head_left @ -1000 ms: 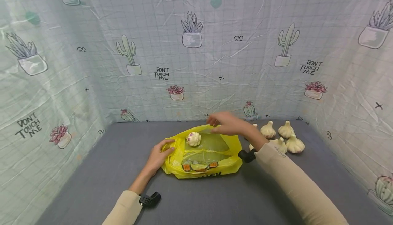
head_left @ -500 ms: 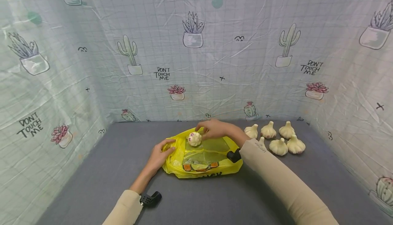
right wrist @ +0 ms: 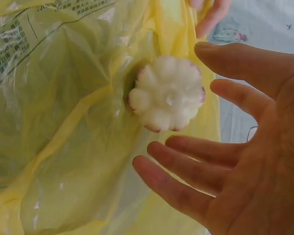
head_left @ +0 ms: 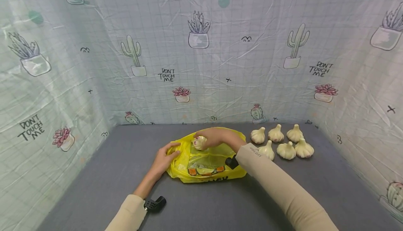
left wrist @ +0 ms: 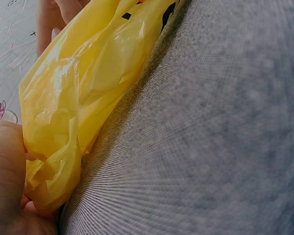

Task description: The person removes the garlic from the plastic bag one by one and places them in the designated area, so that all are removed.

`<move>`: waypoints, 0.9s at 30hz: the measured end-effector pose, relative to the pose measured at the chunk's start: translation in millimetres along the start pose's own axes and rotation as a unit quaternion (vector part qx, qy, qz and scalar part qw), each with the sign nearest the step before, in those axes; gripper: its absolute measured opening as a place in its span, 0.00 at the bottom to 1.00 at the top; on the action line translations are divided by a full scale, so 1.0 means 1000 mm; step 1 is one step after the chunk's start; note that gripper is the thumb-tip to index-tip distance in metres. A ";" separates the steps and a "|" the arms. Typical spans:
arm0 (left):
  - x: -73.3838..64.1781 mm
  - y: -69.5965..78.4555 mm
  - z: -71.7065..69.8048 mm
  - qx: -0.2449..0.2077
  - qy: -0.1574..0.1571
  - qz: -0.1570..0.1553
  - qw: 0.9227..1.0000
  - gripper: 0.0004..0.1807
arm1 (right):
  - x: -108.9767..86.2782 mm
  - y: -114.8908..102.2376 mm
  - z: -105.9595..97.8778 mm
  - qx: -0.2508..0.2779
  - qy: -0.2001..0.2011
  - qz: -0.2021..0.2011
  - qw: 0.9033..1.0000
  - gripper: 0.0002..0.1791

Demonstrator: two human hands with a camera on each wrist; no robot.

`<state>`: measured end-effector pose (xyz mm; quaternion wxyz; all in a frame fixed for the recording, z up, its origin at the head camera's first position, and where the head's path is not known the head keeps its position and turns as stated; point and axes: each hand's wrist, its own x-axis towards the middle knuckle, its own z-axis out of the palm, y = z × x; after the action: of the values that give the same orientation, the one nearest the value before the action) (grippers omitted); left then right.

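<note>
A yellow plastic bag [head_left: 236, 173] lies open-mouthed on the grey table. Its left edge is pinched by my left hand [head_left: 162, 159]; in the left wrist view the thumb [left wrist: 7, 156] lies on one side of the crumpled plastic [left wrist: 54, 176]. Inside the mouth, near the left end, rests a garlic bulb [head_left: 199, 143] with purple streaks. My right hand [head_left: 214, 136] reaches over the bag to this bulb. Seen from the right wrist, its fingers [right wrist: 186, 169] are spread around the bulb's near side, with a gap to the garlic [right wrist: 166, 93].
Several more garlic bulbs [head_left: 286, 150] stand in a loose group on the table to the right of the bag, close to my right forearm. A patterned cloth [head_left: 226, 56] hangs at the back and both sides of the table [head_left: 138, 143].
My right hand has moved left and down over the bag to the bulb, uncovering the garlic bulbs on the right. The left hand and the bag stay in place.
</note>
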<state>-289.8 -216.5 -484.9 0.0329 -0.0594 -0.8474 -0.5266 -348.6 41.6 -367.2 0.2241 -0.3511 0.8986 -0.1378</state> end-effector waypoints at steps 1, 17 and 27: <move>0.000 0.000 0.000 0.000 0.000 0.001 1.000 0.21 | 0.000 -0.001 0.001 0.000 0.000 0.000 1.000 0.34; 0.001 0.000 -0.001 -0.003 -0.002 0.000 1.000 0.21 | 0.001 -0.005 0.001 -0.011 0.013 -0.004 1.000 0.17; 0.001 0.000 0.000 -0.004 -0.001 0.003 1.000 0.21 | -0.002 -0.007 0.005 0.000 0.020 -0.003 1.000 0.05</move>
<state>-290.8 -216.5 -485.1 0.0334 -0.0625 -0.8450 -0.5301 -340.8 37.2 -367.7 0.2059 -0.3509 0.9018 -0.1458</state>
